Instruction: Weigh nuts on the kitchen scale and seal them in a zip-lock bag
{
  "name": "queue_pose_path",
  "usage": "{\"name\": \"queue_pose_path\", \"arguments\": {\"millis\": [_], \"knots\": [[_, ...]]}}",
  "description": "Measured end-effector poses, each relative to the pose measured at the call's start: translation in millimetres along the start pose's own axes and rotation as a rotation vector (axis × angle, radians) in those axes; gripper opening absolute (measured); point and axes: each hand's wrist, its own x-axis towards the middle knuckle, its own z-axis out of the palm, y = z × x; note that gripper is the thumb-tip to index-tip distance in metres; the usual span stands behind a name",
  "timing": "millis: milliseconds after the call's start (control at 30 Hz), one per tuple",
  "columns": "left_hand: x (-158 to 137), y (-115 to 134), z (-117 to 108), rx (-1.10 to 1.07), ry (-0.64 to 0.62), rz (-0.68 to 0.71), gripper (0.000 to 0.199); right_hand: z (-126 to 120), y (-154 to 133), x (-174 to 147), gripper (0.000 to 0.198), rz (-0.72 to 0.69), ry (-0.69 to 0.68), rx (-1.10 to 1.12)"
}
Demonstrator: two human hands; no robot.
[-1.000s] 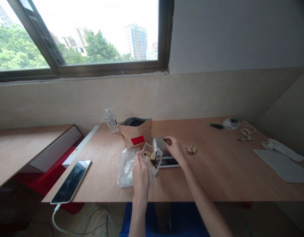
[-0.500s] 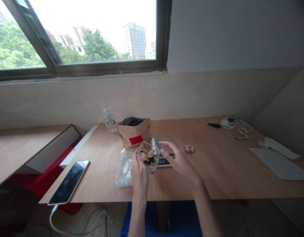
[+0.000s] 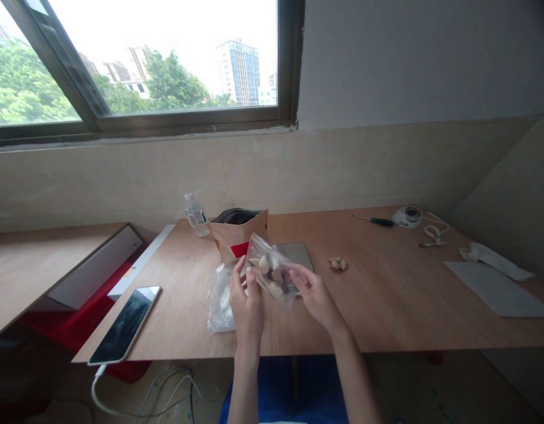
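Between my two hands is a clear plastic bag [image 3: 272, 268] with several pale, brownish dried pieces inside, perhaps mushrooms. My left hand [image 3: 246, 297] is closed on the bag's left side. The fingers of my right hand [image 3: 313, 291] pinch its right side. Partly covered by the bag, a small kitchen scale [image 3: 300, 253] lies behind it. A brown paper pouch [image 3: 227, 235] with a red label stands open at the back. Beside my left hand lies a pile of clear plastic bags [image 3: 221, 306]. To the right of the scale sits a small heap of dried pieces [image 3: 338, 264].
A phone [image 3: 125, 324] on a cable lies at the table's left edge, and a plastic bottle [image 3: 195, 217] stands behind. Along the right are a screwdriver [image 3: 382, 222], a white dome camera [image 3: 408, 217], a white sheet [image 3: 497, 288] and a white packet [image 3: 497, 261].
My right hand, open and apart from the bag before, has come in and taken hold of its right side. The bag has turned, now lying slanted between both hands.
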Motion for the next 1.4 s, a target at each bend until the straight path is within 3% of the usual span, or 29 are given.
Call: {"name": "queue_pose_path", "arguments": {"millis": [100,233,300,467,700,1067,1200,1400], "knots": [[7,-7,-5,0.029,0.028,0.056,0.046,-12,-4,-3,0.038,-0.003,0.005,0.071],[12,-20,-8,-0.187,-0.238,-0.010,0.034,-17,-3,-6,0.036,0.055,-0.032,0.157],[11,-27,-8,-0.247,-0.284,-0.041,0.034,-18,1,-6,0.038,0.083,-0.038,0.172],[8,-37,-2,-0.276,-0.143,-0.003,0.036,-20,14,-5,0.045,0.130,-0.024,0.100],[7,-31,-3,-0.223,-0.135,0.022,0.037,-26,22,-2,0.047,0.095,0.053,-0.018],[7,-36,-7,-0.294,-0.044,-0.119,0.039,-34,34,5,0.034,0.060,0.192,0.028],[11,-35,-5,-0.299,-0.068,-0.121,0.040,-40,31,3,0.034,0.049,0.181,0.020],[15,-30,3,-0.333,-0.123,-0.123,0.035,-43,29,1,0.035,0.034,0.304,0.017]]}}
